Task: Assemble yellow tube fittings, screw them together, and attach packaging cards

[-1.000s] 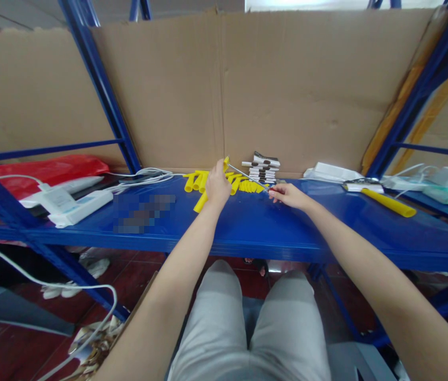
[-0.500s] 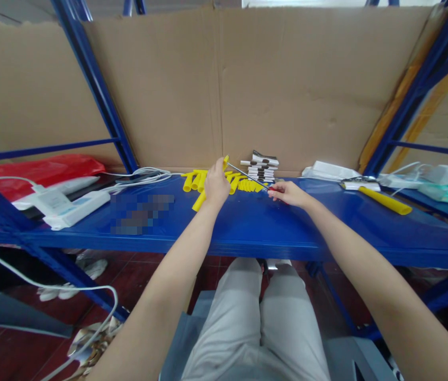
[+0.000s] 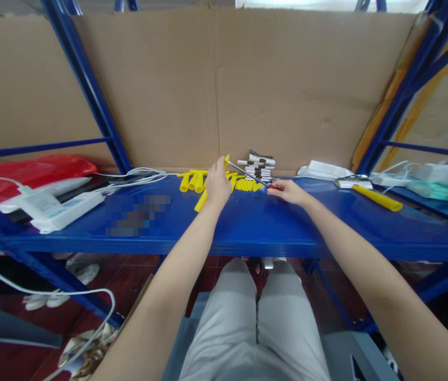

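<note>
My left hand [image 3: 218, 185] is closed around a yellow plastic handle [image 3: 200, 201], whose lower end sticks out below the fingers and whose narrower top shows above them. My right hand [image 3: 287, 191] grips a screwdriver [image 3: 243, 170] by its red handle. The long metal shaft slants up and left, and its tip meets the top of the yellow handle; the exact contact is too small to see. Several more yellow handles [image 3: 191, 181] lie left of my left hand. A row of small yellow pieces [image 3: 248, 185] lies between both hands, before a stack of white-and-dark pieces [image 3: 259, 168].
A blue shelf [image 3: 263, 222] backs onto cardboard [image 3: 287, 90]. At left are a red bag [image 3: 41, 172], a white power strip [image 3: 69, 209] and coiled cables [image 3: 148, 174]. A yellow tube [image 3: 378, 198] and white packets [image 3: 321, 169] lie at right. Blue posts [image 3: 89, 90] flank the shelf.
The whole view has shifted slightly as the head moved. Both hands keep the same holds, with the screwdriver still against the yellow handle.
</note>
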`<state>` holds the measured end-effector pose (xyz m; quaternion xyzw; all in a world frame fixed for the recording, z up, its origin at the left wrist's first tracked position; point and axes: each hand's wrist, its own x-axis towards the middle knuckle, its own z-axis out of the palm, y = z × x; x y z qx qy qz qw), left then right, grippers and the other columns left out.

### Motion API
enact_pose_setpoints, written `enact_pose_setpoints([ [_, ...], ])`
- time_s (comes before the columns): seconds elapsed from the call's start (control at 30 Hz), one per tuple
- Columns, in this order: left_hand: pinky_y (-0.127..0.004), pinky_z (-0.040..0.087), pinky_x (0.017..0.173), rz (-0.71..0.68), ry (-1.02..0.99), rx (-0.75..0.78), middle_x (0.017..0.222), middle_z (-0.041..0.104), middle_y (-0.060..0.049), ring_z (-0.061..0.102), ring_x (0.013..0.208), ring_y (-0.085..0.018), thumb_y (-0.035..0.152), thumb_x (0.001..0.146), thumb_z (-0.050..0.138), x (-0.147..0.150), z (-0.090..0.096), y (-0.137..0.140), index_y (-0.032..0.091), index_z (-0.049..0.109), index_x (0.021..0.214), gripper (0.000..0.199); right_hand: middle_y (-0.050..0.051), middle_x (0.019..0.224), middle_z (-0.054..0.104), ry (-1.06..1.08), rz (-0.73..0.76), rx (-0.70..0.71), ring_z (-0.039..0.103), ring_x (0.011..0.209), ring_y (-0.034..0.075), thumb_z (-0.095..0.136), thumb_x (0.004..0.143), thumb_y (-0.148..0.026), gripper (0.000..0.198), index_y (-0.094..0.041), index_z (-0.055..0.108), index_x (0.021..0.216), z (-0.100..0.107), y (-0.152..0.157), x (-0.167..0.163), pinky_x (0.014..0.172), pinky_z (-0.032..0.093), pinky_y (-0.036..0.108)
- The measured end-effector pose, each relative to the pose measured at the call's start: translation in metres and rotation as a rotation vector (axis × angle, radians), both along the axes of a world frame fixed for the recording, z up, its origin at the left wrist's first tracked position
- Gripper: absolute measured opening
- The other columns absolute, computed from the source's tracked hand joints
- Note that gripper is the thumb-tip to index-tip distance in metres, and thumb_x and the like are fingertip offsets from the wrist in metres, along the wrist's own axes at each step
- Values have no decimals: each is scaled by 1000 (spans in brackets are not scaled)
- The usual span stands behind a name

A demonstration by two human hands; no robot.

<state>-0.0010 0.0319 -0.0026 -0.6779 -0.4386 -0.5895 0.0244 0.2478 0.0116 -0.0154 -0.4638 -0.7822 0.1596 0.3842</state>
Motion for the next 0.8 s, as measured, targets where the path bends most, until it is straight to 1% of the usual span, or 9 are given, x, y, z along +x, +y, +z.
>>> enact_pose_setpoints([
  [0.2,-45,46,108,3,24,-14,122,67,-13,60,122,-27,-4,82,43,0,4,-5,17,59,122,48,-1,62,55,-37,-19,-71,45,59,13,63,61,-80,61,-19,59,69,2,3,11,57,36,28],
  [0.33,-42,45,110,-18,41,22,123,68,-11,60,122,-24,-2,83,45,-3,5,-2,19,60,127,50,1,64,60,-92,-76,-75,50,61,15,66,62,-71,51,-20,60,68,8,4,29,60,41,30],
  [0.4,-41,45,110,-37,83,9,123,68,-12,60,121,-24,-1,85,46,-3,4,-2,18,61,130,51,2,64,62,-150,-131,-73,52,61,17,67,67,-62,42,-20,60,67,10,3,41,62,43,30],
  [0.47,-41,46,108,-36,147,-38,123,69,-12,62,119,-24,1,86,47,-2,4,-4,18,61,132,51,4,69,66,-244,-193,-86,57,65,19,66,74,-51,32,-20,62,70,13,1,52,66,46,31],
  [0.57,-41,46,107,-1,244,-131,123,70,-12,62,120,-25,2,87,47,0,3,-8,19,61,134,52,8,81,71,-422,-319,-126,64,76,21,62,81,-39,21,-19,68,79,14,-2,64,75,49,33],
  [0.67,-38,46,108,24,305,-182,125,69,-10,62,121,-24,2,87,47,2,3,-11,19,62,134,52,8,92,73,-573,-437,-180,66,86,23,60,84,-35,21,-19,71,93,14,-4,67,83,50,36],
  [0.8,-38,47,107,12,348,-184,125,70,-10,63,119,-25,2,87,47,4,3,-13,19,63,133,51,9,101,74,-694,-521,-250,67,95,25,57,88,-34,24,-22,71,104,12,-6,61,91,49,42],
])
